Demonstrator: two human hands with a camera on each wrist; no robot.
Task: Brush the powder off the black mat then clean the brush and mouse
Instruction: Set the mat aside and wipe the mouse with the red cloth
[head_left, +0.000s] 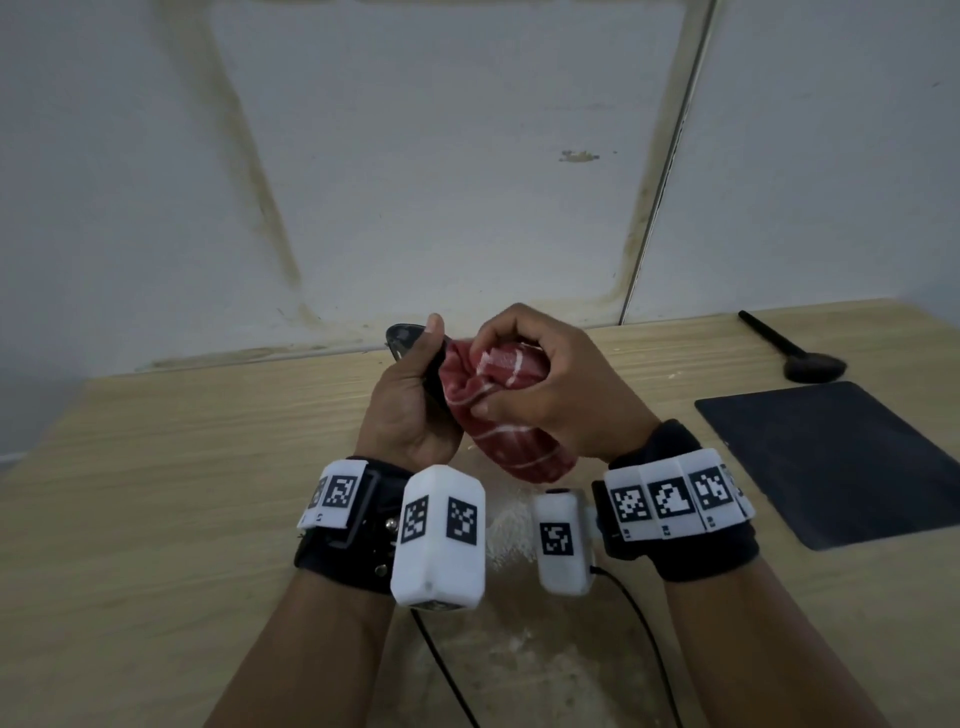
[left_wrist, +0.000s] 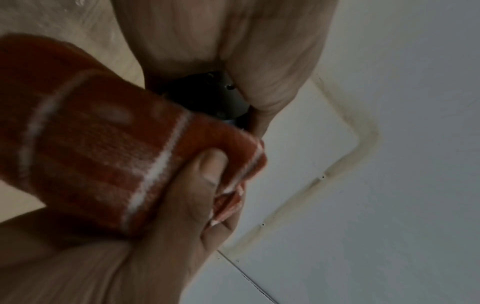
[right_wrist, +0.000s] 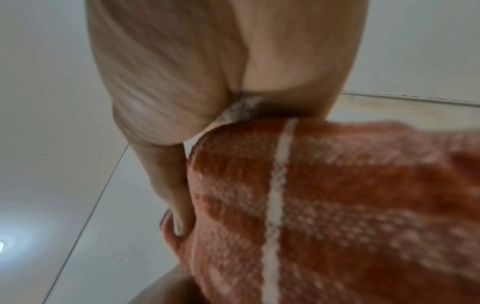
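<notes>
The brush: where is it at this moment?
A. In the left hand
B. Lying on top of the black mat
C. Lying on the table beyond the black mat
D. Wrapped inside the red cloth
C. The brush lies on the table just past the far edge of the black mat, and neither hand touches it.

bare table (head_left: 156, 493) left; mat (head_left: 841, 462), brush (head_left: 795, 353) right

Stained white wall (head_left: 467, 156), light wooden table (head_left: 156, 493)
</notes>
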